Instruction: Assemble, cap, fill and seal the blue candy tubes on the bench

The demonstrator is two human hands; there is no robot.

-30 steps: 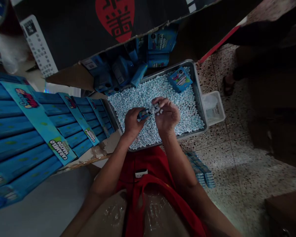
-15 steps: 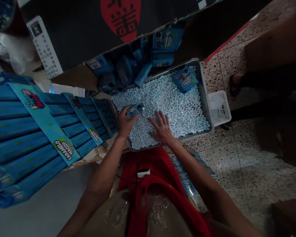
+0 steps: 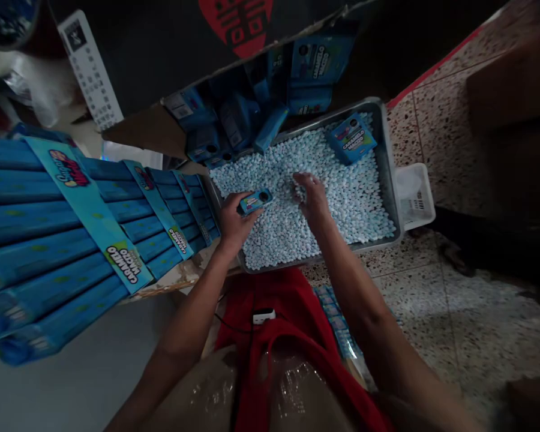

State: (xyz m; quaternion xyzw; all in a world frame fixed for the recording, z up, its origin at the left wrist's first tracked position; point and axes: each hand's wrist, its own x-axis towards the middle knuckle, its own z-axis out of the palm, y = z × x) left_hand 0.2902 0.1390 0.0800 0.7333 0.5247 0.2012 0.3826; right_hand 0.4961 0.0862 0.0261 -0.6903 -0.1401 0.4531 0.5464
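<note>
A metal tray (image 3: pixel 389 174) holds a wide layer of small pale blue and white candies (image 3: pixel 279 234). My left hand (image 3: pixel 236 222) grips a small blue box (image 3: pixel 255 202) over the tray's left part. Near the middle, my right hand (image 3: pixel 312 195) has its fingers curled around some candies at the surface; blur hides how many. Another blue box (image 3: pixel 351 139) lies on the candies in the tray's upper right corner.
Blue boxes (image 3: pixel 236 123) fill a dark carton (image 3: pixel 162 54) behind the tray. Long blue packs (image 3: pixel 54 222) are stacked at the left. A white basket (image 3: pixel 416 195) stands right of the tray. Another person's foot (image 3: pixel 456 258) shows on the floor.
My right hand has moved forward from lying spread on the candies and its fingers have curled around some. My left hand still holds the small box. The view has shifted slightly.
</note>
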